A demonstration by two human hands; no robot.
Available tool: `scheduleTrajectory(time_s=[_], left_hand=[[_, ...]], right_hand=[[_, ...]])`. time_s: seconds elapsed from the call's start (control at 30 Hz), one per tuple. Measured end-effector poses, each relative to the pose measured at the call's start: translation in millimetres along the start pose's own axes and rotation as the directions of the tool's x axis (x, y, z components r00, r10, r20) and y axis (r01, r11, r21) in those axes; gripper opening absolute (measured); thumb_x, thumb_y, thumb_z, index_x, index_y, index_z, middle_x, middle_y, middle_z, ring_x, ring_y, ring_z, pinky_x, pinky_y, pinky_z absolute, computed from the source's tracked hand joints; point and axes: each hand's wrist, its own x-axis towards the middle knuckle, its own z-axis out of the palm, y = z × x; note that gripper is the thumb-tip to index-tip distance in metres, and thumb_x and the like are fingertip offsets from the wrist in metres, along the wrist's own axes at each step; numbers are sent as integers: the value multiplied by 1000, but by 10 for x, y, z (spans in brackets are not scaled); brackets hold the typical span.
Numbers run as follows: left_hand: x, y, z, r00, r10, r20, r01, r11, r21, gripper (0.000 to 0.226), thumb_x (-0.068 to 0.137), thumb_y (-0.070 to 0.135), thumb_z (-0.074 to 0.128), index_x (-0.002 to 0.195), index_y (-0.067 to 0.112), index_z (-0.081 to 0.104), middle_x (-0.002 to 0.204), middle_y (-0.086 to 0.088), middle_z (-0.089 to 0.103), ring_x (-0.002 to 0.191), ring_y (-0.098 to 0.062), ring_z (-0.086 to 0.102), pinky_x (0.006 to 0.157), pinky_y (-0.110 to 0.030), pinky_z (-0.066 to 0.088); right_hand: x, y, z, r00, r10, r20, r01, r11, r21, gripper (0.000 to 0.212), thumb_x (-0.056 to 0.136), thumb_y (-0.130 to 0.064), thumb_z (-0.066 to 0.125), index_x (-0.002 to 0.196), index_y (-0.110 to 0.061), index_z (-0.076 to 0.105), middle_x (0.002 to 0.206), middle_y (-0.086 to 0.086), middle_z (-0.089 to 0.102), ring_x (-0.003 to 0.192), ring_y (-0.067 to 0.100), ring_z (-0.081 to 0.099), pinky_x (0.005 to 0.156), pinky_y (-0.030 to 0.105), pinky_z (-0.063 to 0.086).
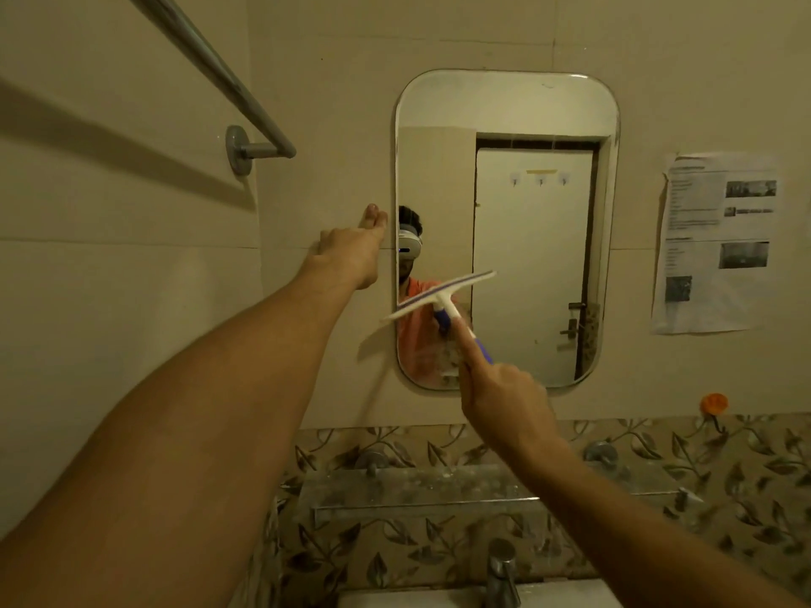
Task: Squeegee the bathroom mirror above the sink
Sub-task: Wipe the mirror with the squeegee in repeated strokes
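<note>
1. The left arm is stretched toward centre frame; the left hand (351, 250) is laid on the wall (329, 125), fingers straight, just beside the mirror (535, 239).
2. The squeegee (439, 296) is gripped by the right hand (504, 399), index finger laid along its handle.
3. Its blade is tilted across the mirror's lower left.

Your view is dim, with a warm yellow cast throughout. Shadows fall down and left: the towel bar (210, 65) at upper left lays a broad soft band on the wall (109, 300), and the squeegee (439, 296) darkens a patch just left of the mirror (504, 107). Straight lines bow near the frame edges, and the print on the paper sheet (715, 243) at right is blurred.
</note>
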Motion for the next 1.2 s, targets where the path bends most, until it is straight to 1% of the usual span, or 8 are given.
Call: scheduleTrajectory(time_s=[0.13, 0.3, 0.43, 0.53, 0.63, 0.7, 1.07, 1.2], left_hand=[[-15, 45, -7, 1000, 7, -21, -7, 1000, 10, 84, 95, 14, 46, 160, 25, -6, 166, 7, -14, 133, -36, 45, 112, -53, 34], [-8, 186, 27, 996, -50, -70, 53, 998, 40, 84, 99, 59, 39, 160, 20, -4, 167, 0, -12, 139, -37, 40, 115, -57, 27], [-11, 259, 59, 991, -83, -104, 89, 994, 57, 86, 98, 65, 34, 160, 20, -3, 167, -1, -11, 139, -37, 40, 115, -55, 27], [-19, 310, 71, 987, -112, -119, 123, 988, 90, 88, 96, 68, 33, 160, 19, -2, 167, -2, -10, 139, -36, 40, 113, -53, 30], [-22, 355, 84, 984, -126, -126, 138, 986, 92, 88, 95, 68, 31, 161, 19, -1, 167, -2, -10, 140, -35, 39, 114, -52, 29], [-15, 379, 79, 982, -141, -125, 153, 984, 94, 86, 96, 68, 28, 161, 20, -1, 167, -1, -9, 140, -35, 39, 114, -53, 29], [1, 412, 50, 977, -193, -89, 200, 976, 80, 88, 94, 75, 24, 161, 22, 4, 167, 0, -7, 144, -36, 33, 115, -55, 26], [-3, 441, 39, 975, -206, -86, 211, 976, 60, 87, 94, 75, 23, 161, 22, 6, 168, -1, -3, 143, -37, 33, 117, -58, 22]], right_hand=[[194, 116, -101, 992, -80, 96, 97, 977, -192, 85, 107, -23, 47, 160, -36, -18, 60, -4, 31, 39, 7, 36, 36, 21, 23], [33, 326, 65, 980, -93, 177, 135, 962, -239, 89, 105, -19, 50, 160, -35, -19, 60, -3, 30, 39, 7, 34, 37, 21, 18], [-167, 546, 207, 960, -131, 248, 191, 953, -236, 111, 100, -17, 58, 147, -40, -40, 61, -2, 25, 40, 8, 30, 36, 22, 14], [-267, 773, 284, 954, -142, 266, 206, 950, -233, 123, 94, -15, 68, 147, -43, -40, 60, -2, 20, 38, 7, 26, 36, 21, 12], [-337, 1006, 374, 933, -179, 311, 246, 950, -192, 125, 93, -12, 68, 146, -47, -40, 63, 1, 31, 41, 9, 33, 37, 23, 28], [-374, 1175, 400, 927, -178, 331, 251, 949, -193, 128, 91, -13, 72, 147, -47, -38, 66, 2, 35, 42, 9, 33, 39, 23, 29], [-673, 2113, 314, 911, -140, 388, 259, 926, -274, 127, 92, -19, 73, 146, -49, -38, 71, 3, 36, 45, 9, 28, 42, 23, 22], [-604, 2164, 210, 887, -208, 412, 313, 927, -206, 115, 101, -28, 62, 140, -53, -44, 77, 3, 39, 49, 9, 35, 48, 26, 32]])
